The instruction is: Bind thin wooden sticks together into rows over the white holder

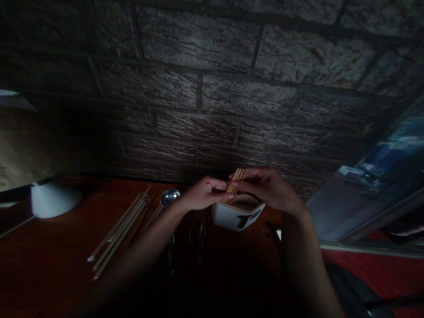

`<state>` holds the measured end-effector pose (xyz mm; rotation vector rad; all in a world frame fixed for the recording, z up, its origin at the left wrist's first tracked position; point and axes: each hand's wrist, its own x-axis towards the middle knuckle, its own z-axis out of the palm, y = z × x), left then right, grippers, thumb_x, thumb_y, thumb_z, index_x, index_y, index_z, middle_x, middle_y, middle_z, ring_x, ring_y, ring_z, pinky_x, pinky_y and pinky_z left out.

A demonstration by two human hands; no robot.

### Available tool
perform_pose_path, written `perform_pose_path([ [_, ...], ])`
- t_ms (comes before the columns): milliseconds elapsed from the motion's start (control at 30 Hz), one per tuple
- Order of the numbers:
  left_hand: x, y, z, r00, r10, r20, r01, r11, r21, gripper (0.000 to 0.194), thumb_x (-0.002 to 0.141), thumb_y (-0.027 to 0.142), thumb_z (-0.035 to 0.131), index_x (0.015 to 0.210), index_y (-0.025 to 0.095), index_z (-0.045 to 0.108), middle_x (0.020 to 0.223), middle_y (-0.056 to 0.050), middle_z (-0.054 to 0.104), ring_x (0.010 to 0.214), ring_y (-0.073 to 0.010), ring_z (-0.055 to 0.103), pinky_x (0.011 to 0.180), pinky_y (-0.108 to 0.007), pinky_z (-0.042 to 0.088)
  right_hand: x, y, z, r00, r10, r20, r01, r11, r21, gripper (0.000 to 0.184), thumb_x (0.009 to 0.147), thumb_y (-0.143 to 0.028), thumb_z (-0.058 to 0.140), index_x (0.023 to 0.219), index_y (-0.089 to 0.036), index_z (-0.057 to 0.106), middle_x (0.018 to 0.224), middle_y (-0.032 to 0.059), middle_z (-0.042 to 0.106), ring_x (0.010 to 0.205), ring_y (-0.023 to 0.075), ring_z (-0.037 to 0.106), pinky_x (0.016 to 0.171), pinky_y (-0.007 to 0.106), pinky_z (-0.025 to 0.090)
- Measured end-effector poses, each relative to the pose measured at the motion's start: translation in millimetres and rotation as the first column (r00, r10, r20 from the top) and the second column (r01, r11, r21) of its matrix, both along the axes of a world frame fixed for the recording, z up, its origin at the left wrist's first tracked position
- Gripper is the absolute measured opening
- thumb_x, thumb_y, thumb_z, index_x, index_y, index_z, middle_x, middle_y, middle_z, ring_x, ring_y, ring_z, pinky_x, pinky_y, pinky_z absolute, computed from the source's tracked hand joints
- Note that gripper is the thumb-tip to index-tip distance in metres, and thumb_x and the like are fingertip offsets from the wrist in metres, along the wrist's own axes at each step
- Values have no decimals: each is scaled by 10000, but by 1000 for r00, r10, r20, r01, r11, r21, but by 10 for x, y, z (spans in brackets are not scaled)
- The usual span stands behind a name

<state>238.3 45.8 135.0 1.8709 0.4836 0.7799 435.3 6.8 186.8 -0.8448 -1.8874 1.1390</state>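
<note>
A small bundle of light wooden chopsticks (236, 179) is pinched between both of my hands and tilts over a white container (228, 220) with a dark marking on its front. My left hand (208, 193) grips the bundle from the left, thumb and fingers closed. From the right, my right hand (265, 185) has its fingers closed round the upper part. Some of the container's opening shows below the hands; its contents are hard to make out. Left of my left forearm, several long thin sticks (121, 236) lie side by side on the wooden table (62, 247).
Behind my left wrist lies a shiny round ladle bowl (170, 197). Dark, narrow utensils (200, 240) lie nearer me. A stone-block wall (198, 92) closes off the back. A white object (53, 201) stands at the left, and a glass pane (344, 203) rises at the right.
</note>
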Motion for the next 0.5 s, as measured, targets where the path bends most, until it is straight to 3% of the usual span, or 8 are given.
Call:
perform_pose_path([
  [333,24,-21,-3,1000,16,8,-16,1000,8,171,823,203,662,955,108,715,945,-72,757,867,-173,685,825,-290,506,7,-40,33,1000,10,17,-9,1000,-13,212,828,-361,704,969,-207,742,908,29,751,839,167,701,800,302,552],
  [500,15,-16,-11,998,52,-33,-48,994,103,178,829,238,660,917,94,716,897,-73,749,822,-168,666,772,-273,493,2,-36,41,999,5,32,-6,1000,13,182,829,-350,703,926,-202,745,889,26,745,807,153,690,747,275,549],
])
